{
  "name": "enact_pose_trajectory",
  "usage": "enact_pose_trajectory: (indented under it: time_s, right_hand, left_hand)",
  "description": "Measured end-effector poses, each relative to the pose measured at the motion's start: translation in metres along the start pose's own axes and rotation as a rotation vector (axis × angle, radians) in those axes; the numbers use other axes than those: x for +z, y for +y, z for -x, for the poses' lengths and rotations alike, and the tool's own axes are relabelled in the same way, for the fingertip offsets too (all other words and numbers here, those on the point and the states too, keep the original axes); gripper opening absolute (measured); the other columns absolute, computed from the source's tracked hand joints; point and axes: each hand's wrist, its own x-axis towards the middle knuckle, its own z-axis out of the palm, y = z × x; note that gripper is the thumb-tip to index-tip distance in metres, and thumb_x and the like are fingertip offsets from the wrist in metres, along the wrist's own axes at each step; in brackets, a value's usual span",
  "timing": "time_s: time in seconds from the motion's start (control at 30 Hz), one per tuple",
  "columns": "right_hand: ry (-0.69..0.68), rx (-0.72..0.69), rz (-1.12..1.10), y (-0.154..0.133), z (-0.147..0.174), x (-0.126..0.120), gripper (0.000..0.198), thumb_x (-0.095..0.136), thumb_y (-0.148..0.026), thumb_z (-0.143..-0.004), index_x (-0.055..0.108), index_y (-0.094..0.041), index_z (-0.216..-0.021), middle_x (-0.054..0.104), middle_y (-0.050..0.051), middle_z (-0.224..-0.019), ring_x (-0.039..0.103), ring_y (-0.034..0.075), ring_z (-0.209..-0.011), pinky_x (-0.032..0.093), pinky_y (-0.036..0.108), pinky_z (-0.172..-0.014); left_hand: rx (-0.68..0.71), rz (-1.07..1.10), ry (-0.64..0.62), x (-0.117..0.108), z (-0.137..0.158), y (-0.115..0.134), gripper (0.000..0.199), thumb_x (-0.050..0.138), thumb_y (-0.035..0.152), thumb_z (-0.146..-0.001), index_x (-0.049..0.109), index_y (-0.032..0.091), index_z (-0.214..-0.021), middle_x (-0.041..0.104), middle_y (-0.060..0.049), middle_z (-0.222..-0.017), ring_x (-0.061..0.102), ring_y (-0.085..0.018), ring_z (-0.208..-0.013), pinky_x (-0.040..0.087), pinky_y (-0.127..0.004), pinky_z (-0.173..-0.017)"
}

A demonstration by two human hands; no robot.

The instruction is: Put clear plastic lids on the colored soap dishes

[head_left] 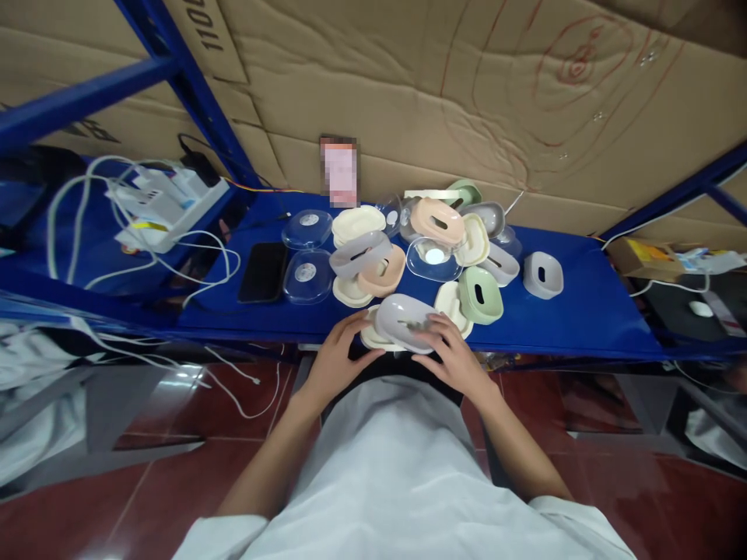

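Observation:
A pale lilac oval plastic dish lies tilted at the table's front edge, overlapping a cream oval tray. My right hand grips the lilac dish's right end, fingers over its rim and thumb low at the front. My left hand is curled around the left end of the cream tray, with fingers behind and thumb in front. Just right of the dish are another cream tray and a green slotted box. Behind it sit a peach slotted box and a grey slotted box.
Clear lids with round stickers lie at left beside a black phone. More boxes and trays pile up at the back, including a peach box. A white slotted box stands apart at right. A power strip with cables is far left.

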Motion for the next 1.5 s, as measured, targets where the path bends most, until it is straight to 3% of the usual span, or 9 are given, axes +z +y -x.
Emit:
enact_pose_trajectory:
  time_s: [0.13, 0.27, 0.5, 0.63, 0.8, 1.0, 1.23, 1.4, 1.5]
  right_hand:
    - [-0.066, -0.032, -0.026, -0.001, -0.014, 0.001, 0.045, 0.057, -0.02, -0.106, 0.056, -0.028, -0.15, 0.068, 0.01, -0.134, 0.052, 0.029, -0.149, 0.032, 0.064, -0.131]
    - [-0.111, -0.075, -0.024, -0.001, -0.022, 0.002, 0.048, 0.051, -0.015, -0.107, 0.054, -0.027, -0.153, 0.069, 0.01, -0.14, 0.054, 0.026, -0.147, 0.035, 0.059, -0.13]
    - [-0.172, -0.045, 0.139, -0.01, -0.015, 0.016, 0.045, 0.051, -0.019, -0.107, 0.057, -0.025, -0.152, 0.071, 0.013, -0.137, 0.06, 0.028, -0.138, 0.044, 0.054, -0.121]
    - [-0.107, -0.049, 0.214, 0.005, -0.021, -0.001, 0.04, 0.056, -0.034, -0.108, 0.061, -0.026, -0.148, 0.07, 0.012, -0.14, 0.061, 0.029, -0.137, 0.042, 0.053, -0.121]
    - [0.289, 0.298, 0.411, 0.065, -0.058, -0.04, 0.042, 0.054, -0.039, -0.108, 0.06, -0.019, -0.145, 0.068, 0.017, -0.142, 0.061, 0.035, -0.134, 0.047, 0.054, -0.111]
    - [0.203, 0.493, 0.482, 0.113, -0.097, -0.033, 0.055, 0.056, -0.031, -0.102, 0.051, -0.013, -0.154, 0.076, 0.018, -0.114, 0.069, 0.036, -0.107, 0.05, 0.056, -0.098]
    - [0.226, 0.218, 0.286, 0.095, -0.092, -0.04, 0.031, 0.051, -0.026, -0.104, 0.077, -0.022, -0.121, 0.066, 0.011, -0.109, 0.066, 0.027, -0.102, 0.056, 0.042, -0.091]
    - [0.181, 0.014, 0.355, 0.058, -0.051, -0.035, 0.029, 0.061, -0.024, -0.102, 0.076, -0.03, -0.126, 0.068, 0.009, -0.106, 0.066, 0.027, -0.102, 0.055, 0.045, -0.093]
    - [0.07, -0.06, 0.208, 0.039, -0.033, -0.026, 0.033, 0.065, -0.025, -0.103, 0.07, -0.031, -0.135, 0.071, 0.009, -0.116, 0.068, 0.028, -0.114, 0.057, 0.048, -0.1]
  left_hand:
    - [-0.011, -0.01, -0.029, -0.001, 0.001, -0.002, 0.074, 0.076, 0.045, -0.096, 0.041, 0.031, -0.16, 0.056, -0.013, -0.157, 0.058, -0.033, -0.145, 0.052, -0.054, -0.119]
    - [0.063, -0.027, -0.068, -0.005, 0.0, -0.004, 0.071, 0.072, 0.042, -0.1, 0.039, 0.035, -0.163, 0.038, -0.015, -0.171, 0.051, -0.034, -0.151, 0.052, -0.052, -0.119]
    - [0.107, -0.168, -0.056, -0.003, 0.001, -0.007, 0.058, 0.072, 0.043, -0.099, 0.055, 0.03, -0.152, 0.046, -0.017, -0.166, 0.05, -0.036, -0.151, 0.046, -0.059, -0.121]
    - [0.102, -0.171, -0.055, -0.002, 0.002, -0.006, 0.051, 0.067, 0.043, -0.102, 0.058, 0.029, -0.15, 0.052, -0.015, -0.163, 0.055, -0.034, -0.146, 0.049, -0.054, -0.118]
    - [0.103, -0.211, -0.044, 0.002, 0.001, -0.002, 0.05, 0.067, 0.043, -0.102, 0.059, 0.028, -0.148, 0.052, -0.016, -0.162, 0.058, -0.034, -0.142, 0.047, -0.055, -0.117]
    - [0.105, -0.26, -0.034, 0.008, 0.002, 0.0, 0.047, 0.068, 0.042, -0.101, 0.06, 0.027, -0.145, 0.052, -0.015, -0.163, 0.056, -0.035, -0.143, 0.045, -0.055, -0.117]
    - [0.086, -0.269, -0.021, 0.008, 0.001, 0.003, 0.053, 0.068, 0.042, -0.102, 0.055, 0.028, -0.151, 0.053, -0.015, -0.162, 0.059, -0.032, -0.142, 0.044, -0.051, -0.117]
    - [0.054, -0.256, -0.018, 0.01, 0.0, 0.002, 0.072, 0.068, 0.045, -0.101, 0.037, 0.028, -0.164, 0.057, -0.015, -0.159, 0.062, -0.032, -0.139, 0.043, -0.05, -0.117]
    - [0.026, -0.241, -0.012, 0.011, 0.0, 0.001, 0.08, 0.069, 0.05, -0.1, 0.031, 0.027, -0.167, 0.061, -0.015, -0.155, 0.064, -0.034, -0.135, 0.044, -0.05, -0.115]
